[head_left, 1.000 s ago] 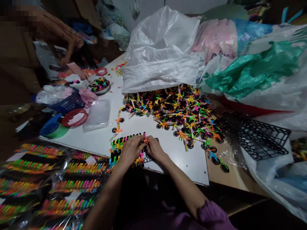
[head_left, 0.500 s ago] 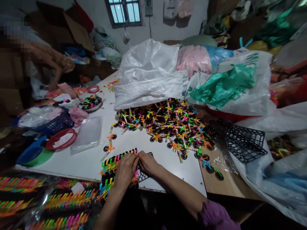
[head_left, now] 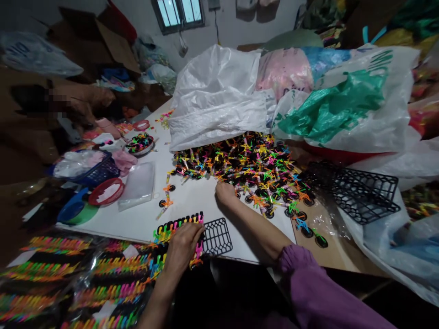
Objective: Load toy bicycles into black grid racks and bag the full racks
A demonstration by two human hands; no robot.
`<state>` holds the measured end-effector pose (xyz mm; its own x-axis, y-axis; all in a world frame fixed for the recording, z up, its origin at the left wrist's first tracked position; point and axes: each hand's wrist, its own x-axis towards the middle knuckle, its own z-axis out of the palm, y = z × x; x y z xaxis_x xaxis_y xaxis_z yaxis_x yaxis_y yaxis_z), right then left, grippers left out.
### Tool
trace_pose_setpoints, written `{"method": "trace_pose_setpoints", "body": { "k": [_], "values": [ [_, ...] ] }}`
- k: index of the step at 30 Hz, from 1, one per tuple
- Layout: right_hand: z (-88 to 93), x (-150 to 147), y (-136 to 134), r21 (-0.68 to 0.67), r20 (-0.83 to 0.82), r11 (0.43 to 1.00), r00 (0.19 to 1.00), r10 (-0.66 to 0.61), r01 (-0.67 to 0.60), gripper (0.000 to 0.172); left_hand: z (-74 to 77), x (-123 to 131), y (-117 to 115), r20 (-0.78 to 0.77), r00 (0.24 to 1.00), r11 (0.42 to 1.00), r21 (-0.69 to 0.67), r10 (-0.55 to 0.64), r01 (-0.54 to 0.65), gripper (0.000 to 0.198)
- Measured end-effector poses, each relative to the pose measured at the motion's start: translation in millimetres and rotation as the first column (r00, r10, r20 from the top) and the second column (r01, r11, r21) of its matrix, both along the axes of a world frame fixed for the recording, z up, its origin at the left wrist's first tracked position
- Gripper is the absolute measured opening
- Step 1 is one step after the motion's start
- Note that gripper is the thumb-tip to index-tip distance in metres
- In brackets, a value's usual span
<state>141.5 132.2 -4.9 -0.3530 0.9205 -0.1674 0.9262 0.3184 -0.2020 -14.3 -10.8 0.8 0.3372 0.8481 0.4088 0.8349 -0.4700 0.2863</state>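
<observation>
"Where are the **little toy bikes** [head_left: 178, 228] that are lined up?"

"They sit in a neat row near the front edge of the white board [head_left: 185, 212]. They have black wheels and bright pink, yellow and green bits. The row is just beside a small black grid [head_left: 216, 236]."

"What is the left hand [head_left: 183, 250] doing?"

"It lies on top of the row, at the end next to the grid. Its fingers [head_left: 197, 233] are bent down over the toys. I can't tell if they are squeezing them or just resting there."

"And the right hand [head_left: 225, 193]?"

"It is far up the board, at the edge of a big pile of toy bikes [head_left: 243, 167]. The fingers look curled, but the hand hides them, so I can't tell if they are holding anything. A purple sleeve [head_left: 305, 278] is on that arm."

"What is around the pile?"

"A big white sack [head_left: 216, 100] lies right behind it. Bigger black grids [head_left: 358, 192] are on the right, on a bit of plastic. Packed toys in clear bags [head_left: 78, 274] are near the left hand."

"Is anyone else there?"

"Yes. Another person's hand [head_left: 85, 109] is far off on the left, past a plate of toys [head_left: 139, 144] and a blue basket [head_left: 99, 171]."
</observation>
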Motion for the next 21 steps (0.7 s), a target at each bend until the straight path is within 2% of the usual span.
{"method": "trace_pose_setpoints", "body": {
  "k": [3,6,8,10,12,14,17,19,21],
  "values": [
    [-9.8,15,-32,0.045,-0.016,0.992,0.992,0.123,-0.122,0.025,-2.8,-6,1,0.001,1.000,1.000,0.018,0.020,-0.020,0.021],
    [-15.7,46,-65,0.130,-0.045,0.959,0.965,0.259,-0.251,0.025,-6.2,-12,7,0.011,0.999,0.999,0.014,0.035,-0.036,0.023],
    [-16.4,65,-81,0.148,-0.082,0.957,0.961,0.263,-0.249,0.026,-7.3,-14,9,0.013,1.000,1.000,0.007,0.029,-0.029,0.024],
    [-15.5,75,-90,0.133,-0.126,0.982,0.981,0.151,-0.134,0.026,-7.1,-14,11,0.004,1.000,1.000,-0.007,0.016,-0.016,0.024],
    [-14.9,73,-91,0.108,-0.144,0.994,0.990,-0.002,0.018,0.025,-5.7,-12,12,-0.011,1.000,0.999,-0.027,0.016,-0.016,0.023],
    [-15.8,63,-84,0.059,-0.136,0.991,0.984,-0.114,0.123,0.028,-3.6,-10,12,-0.018,1.000,0.999,-0.041,0.022,-0.022,0.023],
    [-19.9,48,-66,-0.027,-0.181,0.979,0.962,-0.204,0.203,0.029,-1.0,-9,12,-0.032,0.999,0.997,-0.073,0.025,-0.027,0.024],
    [-23.5,45,-52,-0.156,-0.330,0.952,0.894,-0.302,0.264,0.027,-0.8,-10,13,-0.047,0.998,0.995,-0.093,0.030,-0.034,0.024],
    [-27.3,48,-41,-0.354,-0.545,0.898,0.722,-0.426,0.263,0.030,-2.1,-14,18,-0.059,0.997,0.995,-0.080,0.057,-0.062,0.024]
  ]
}}
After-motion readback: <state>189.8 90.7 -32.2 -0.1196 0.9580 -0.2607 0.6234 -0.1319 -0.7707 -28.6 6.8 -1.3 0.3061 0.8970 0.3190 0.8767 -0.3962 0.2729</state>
